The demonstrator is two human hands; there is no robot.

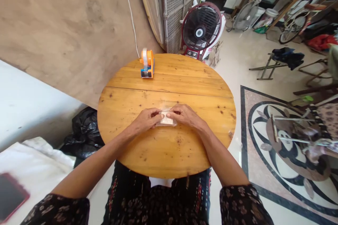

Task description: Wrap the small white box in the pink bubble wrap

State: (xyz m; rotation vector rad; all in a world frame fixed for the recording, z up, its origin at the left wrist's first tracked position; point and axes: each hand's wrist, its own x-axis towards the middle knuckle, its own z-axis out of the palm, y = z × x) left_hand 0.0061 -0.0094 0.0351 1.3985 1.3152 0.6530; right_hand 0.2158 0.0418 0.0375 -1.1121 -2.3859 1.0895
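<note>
Near the middle of the round wooden table (148, 151) lies a small pale block in clear plastic wrapping (167, 119). My left hand (148, 117) grips its left side, with thumb and fingers pinched on the plastic. On the other side my right hand (184, 115) pinches the wrapping too, its thumb pressed on top of the pale block. Both thumbs point toward each other over the packet. What exactly is inside the plastic I cannot make out.
An orange and blue tape dispenser (147, 64) stands at the table's far left edge. Behind the table is a fan (202, 26). Black plastic bags (86, 132) sit to the left, beside a white cloth (37, 168). A folding stool (274, 61) stands on the right.
</note>
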